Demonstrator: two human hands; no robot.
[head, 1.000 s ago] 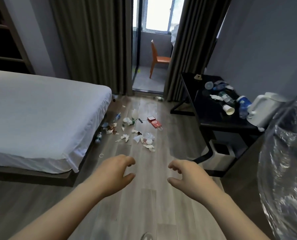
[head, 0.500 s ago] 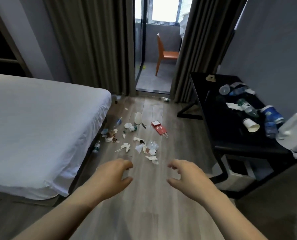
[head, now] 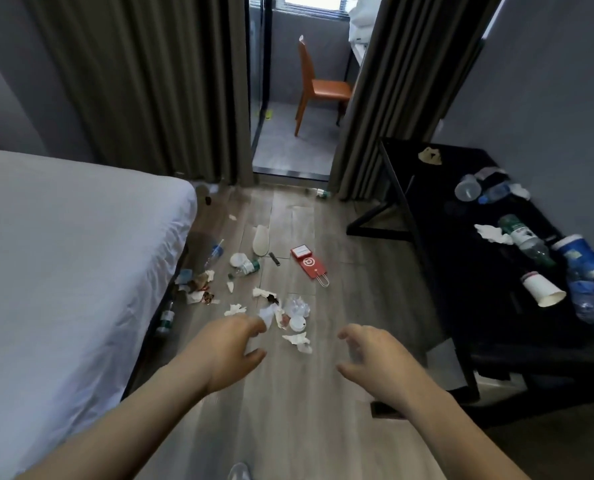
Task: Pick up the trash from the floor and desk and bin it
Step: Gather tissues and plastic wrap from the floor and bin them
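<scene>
Trash is scattered on the wood floor ahead: crumpled tissues [head: 297, 341], a white lid [head: 297, 323], a clear crumpled plastic piece [head: 297, 305], a red paper bag [head: 309, 266], wrappers [head: 198, 289] and small bottles [head: 247, 266] by the bed. More trash lies on the black desk [head: 462, 271] at right: a paper cup [head: 542, 289], plastic bottles [head: 526, 239], tissue [head: 491, 233]. My left hand [head: 229, 351] and right hand [head: 375, 358] hover above the floor, fingers curled apart, holding nothing. A white bin's corner [head: 448, 367] shows under the desk.
A bed with a white sheet [head: 63, 271] fills the left. Dark curtains [head: 150, 81] frame a doorway to a balcony with an orange chair [head: 320, 88]. A bottle [head: 165, 320] lies under the bed's edge. The grey wall runs behind the desk.
The view has moved forward and tilted down; the floor trash and desk are closer. Both hands stay out in front, empty. The clear plastic bag at right has left the view.
</scene>
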